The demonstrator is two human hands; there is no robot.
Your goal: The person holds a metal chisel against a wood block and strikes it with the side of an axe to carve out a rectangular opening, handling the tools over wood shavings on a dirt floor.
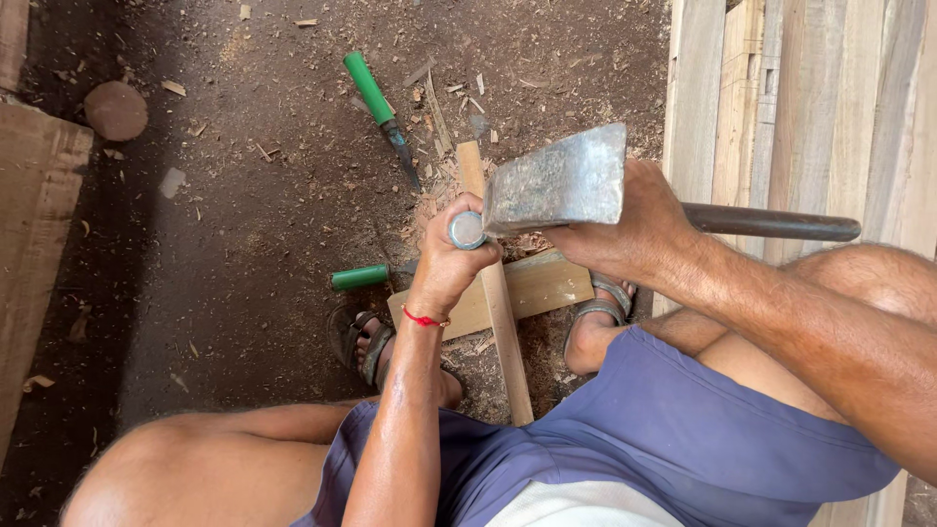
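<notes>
My left hand (pixel 447 256) is closed around a chisel handle whose round metal cap (pixel 467 230) shows at the top of the fist. My right hand (pixel 634 229) grips a metal axe head (pixel 558 181) close to the blade, with its dark handle (pixel 771 222) sticking out to the right. The flat side of the axe head sits right against the chisel cap. Under the hands a narrow wooden strip (pixel 503 312) lies across a short flat board (pixel 537 286). My sandalled feet (pixel 366 342) rest on either side of the wood.
Two green-handled tools lie on the dirt floor, one (pixel 376 98) at the top and one (pixel 361 277) left of the board. Wood chips are scattered around. Stacked planks (pixel 800 98) stand at the right, a board (pixel 34 224) at the left, a round wooden disc (pixel 115 109) nearby.
</notes>
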